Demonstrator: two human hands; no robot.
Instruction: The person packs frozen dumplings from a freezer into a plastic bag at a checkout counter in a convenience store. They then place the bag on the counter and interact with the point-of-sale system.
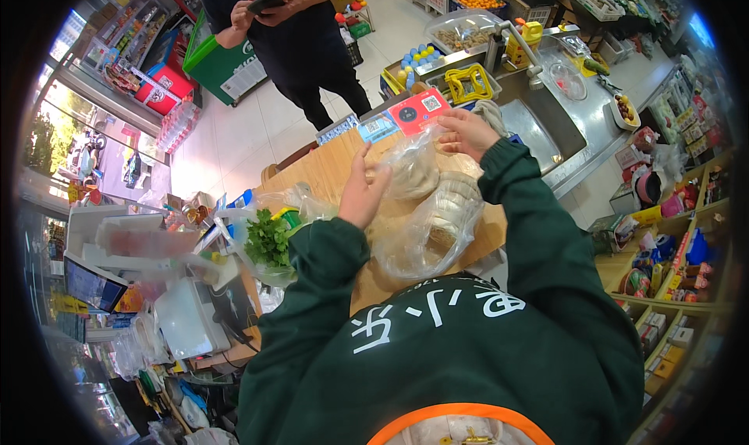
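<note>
Over the wooden counter (pixel 324 181), my right hand (pixel 466 135) pinches the upper edge of a clear plastic bag (pixel 413 168) with something pale inside. On the bag's other side is my left hand (pixel 364 187), its fingers apart and forefinger pointing up; it appears to hold nothing. Nearer me lies a second clear bag (pixel 417 250), around or against a stack of pale round things (pixel 455 203) whose kind I cannot make out. Left of my left forearm, green leafy herbs (pixel 268 238) stick out of another clear bag.
Red and blue cards (pixel 419 113) stand along the counter's far edge. A person (pixel 292 39) holding a phone (pixel 266 2) stands beyond it. To the right is a metal sink (pixel 538 121) with a tap; to the left, a screen (pixel 94 283) and a white machine (pixel 187 316).
</note>
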